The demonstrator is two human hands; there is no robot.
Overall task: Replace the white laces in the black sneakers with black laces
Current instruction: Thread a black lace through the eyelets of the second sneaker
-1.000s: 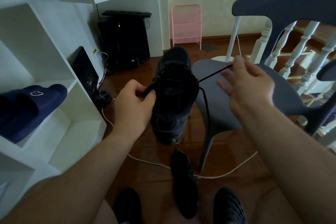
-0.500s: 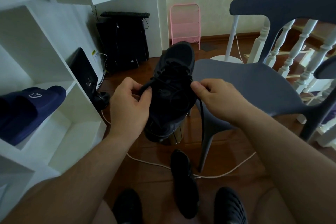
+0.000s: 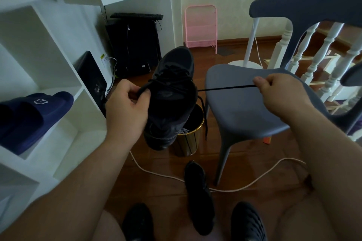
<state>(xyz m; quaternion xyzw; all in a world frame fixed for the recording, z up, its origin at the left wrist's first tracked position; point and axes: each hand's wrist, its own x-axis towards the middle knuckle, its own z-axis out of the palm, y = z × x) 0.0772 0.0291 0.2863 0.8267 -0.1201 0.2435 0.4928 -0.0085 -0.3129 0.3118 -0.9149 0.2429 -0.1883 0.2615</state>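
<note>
A black sneaker (image 3: 172,92) hangs in mid-air, toe pointing away, with black lacing across its eyelets. My left hand (image 3: 127,107) grips its left side and pinches the left end of the lace near the collar. My right hand (image 3: 274,92) pinches the black lace (image 3: 225,88) and holds it stretched taut to the right, over the chair seat. A loose lace end (image 3: 204,117) dangles below the shoe. The second black sneaker (image 3: 197,195) lies on the floor between my feet. White laces (image 3: 184,131) show inside a gold bin under the held shoe.
A grey plastic chair (image 3: 244,107) stands right of the shoe. The gold bin (image 3: 190,139) sits on the wood floor. White shelving (image 3: 58,88) at left holds navy slippers (image 3: 33,115). A white cable (image 3: 244,184) runs across the floor. White stair balusters (image 3: 323,55) are behind the chair.
My right hand took hold of the lace at the shoe's right side and pulled it out to the right until taut. The shoe tilted and the gold bin beneath came into view.
</note>
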